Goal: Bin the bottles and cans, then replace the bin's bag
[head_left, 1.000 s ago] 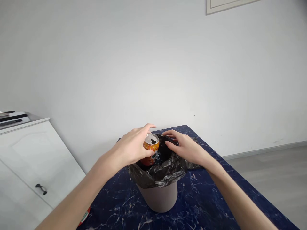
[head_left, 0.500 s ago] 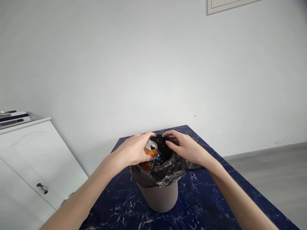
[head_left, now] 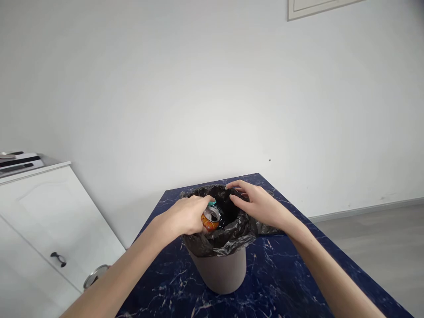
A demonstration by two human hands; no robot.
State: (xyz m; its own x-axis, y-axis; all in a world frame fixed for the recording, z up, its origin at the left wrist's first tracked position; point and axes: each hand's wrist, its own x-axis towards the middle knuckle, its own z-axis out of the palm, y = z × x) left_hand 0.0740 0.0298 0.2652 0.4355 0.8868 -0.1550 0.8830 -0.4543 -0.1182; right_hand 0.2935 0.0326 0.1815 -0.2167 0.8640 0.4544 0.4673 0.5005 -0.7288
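Observation:
My left hand (head_left: pixel 187 215) is closed around an orange drink can (head_left: pixel 210 224), which is tilted with its opened top towards me. Hand and can are just inside the mouth of a black bin bag (head_left: pixel 225 240). The bag lines a small grey bin (head_left: pixel 220 271) and folds over its rim. My right hand (head_left: pixel 255 202) grips the bag's right edge, thumb on the inner side and fingers a little apart. Something teal (head_left: pixel 212 203) and dark, shiny items show in the bag, partly covered by my left hand.
The bin stands on a dark blue marbled table (head_left: pixel 265 274). At lower left, a can with a silver top (head_left: pixel 94 276) is partly behind my left forearm. A white cabinet (head_left: pixel 49 221) stands left; a white wall (head_left: pixel 212 110) rises behind.
My left hand has lowered the orange can deeper into the bag and tilted it. The bag's far left rim now shows. My right hand has stayed in place.

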